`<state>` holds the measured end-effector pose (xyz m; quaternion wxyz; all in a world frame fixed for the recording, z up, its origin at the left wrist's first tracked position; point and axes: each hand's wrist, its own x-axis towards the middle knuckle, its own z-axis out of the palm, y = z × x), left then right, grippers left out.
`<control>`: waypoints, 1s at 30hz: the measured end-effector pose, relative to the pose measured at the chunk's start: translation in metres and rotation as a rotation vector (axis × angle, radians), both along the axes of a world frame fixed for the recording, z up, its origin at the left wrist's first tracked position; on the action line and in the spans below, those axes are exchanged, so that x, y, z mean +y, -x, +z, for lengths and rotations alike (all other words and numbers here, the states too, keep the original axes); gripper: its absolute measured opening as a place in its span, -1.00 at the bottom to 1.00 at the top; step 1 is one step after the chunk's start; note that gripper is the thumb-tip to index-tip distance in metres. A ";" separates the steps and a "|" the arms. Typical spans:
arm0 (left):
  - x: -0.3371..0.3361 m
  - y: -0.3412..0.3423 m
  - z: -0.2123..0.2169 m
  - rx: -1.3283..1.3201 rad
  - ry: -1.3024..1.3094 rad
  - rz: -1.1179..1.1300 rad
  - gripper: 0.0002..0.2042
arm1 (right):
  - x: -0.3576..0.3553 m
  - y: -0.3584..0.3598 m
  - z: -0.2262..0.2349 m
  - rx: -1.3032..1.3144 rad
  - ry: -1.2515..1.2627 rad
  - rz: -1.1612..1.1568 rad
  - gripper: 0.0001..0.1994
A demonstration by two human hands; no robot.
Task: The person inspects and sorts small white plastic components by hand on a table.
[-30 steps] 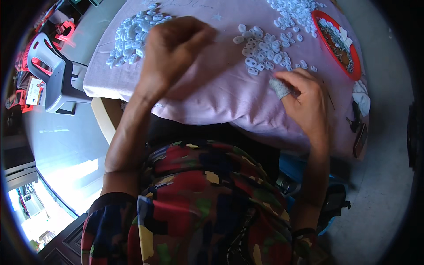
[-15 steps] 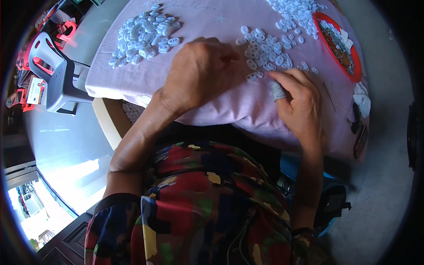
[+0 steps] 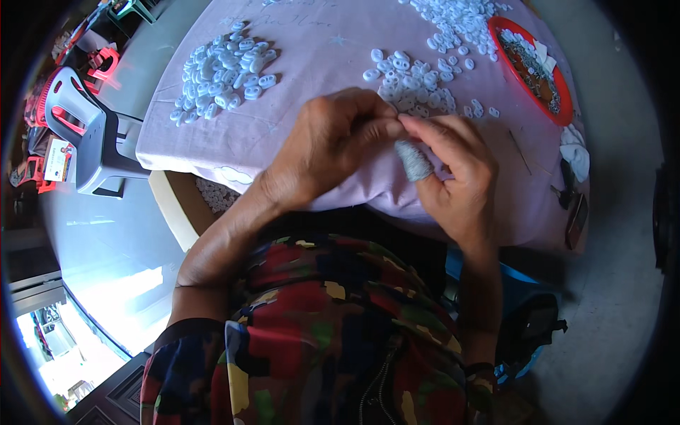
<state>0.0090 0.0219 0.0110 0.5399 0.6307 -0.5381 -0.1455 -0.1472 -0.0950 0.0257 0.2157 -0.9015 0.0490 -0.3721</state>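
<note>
My left hand [image 3: 333,152] and my right hand [image 3: 453,177] meet fingertip to fingertip just above the near edge of a table with a lilac cloth [image 3: 312,57]. A grey sleeve [image 3: 413,161] covers my right thumb. Whatever is pinched between the fingertips is hidden. Just beyond the hands lies a loose heap of small white plastic pieces [image 3: 411,81]. A second heap of white pieces [image 3: 223,74] lies at the left of the cloth, and a third heap [image 3: 460,18] lies at the far edge.
A red round tray [image 3: 559,106] with dark bits stands at the right of the table. Near the right edge lie a white scrap [image 3: 577,156] and a dark flat object [image 3: 575,219]. A grey plastic chair [image 3: 92,142] stands left of the table.
My left hand came back from the white pieces towards me and now meets my right hand. My right hand rose and turned its fingertips towards the left hand.
</note>
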 end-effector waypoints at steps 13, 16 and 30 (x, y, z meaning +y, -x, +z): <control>0.019 0.008 0.009 0.669 -0.207 -0.161 -0.80 | 0.010 -0.004 -0.002 -0.106 -0.229 0.046 -0.77; 0.011 0.002 0.006 0.342 -0.130 -0.051 -0.86 | 0.006 0.004 -0.001 -0.081 -0.191 -0.030 -0.83; -0.002 0.003 -0.018 -0.364 0.026 0.155 -0.86 | 0.012 0.023 -0.019 0.041 -0.688 -0.082 -0.84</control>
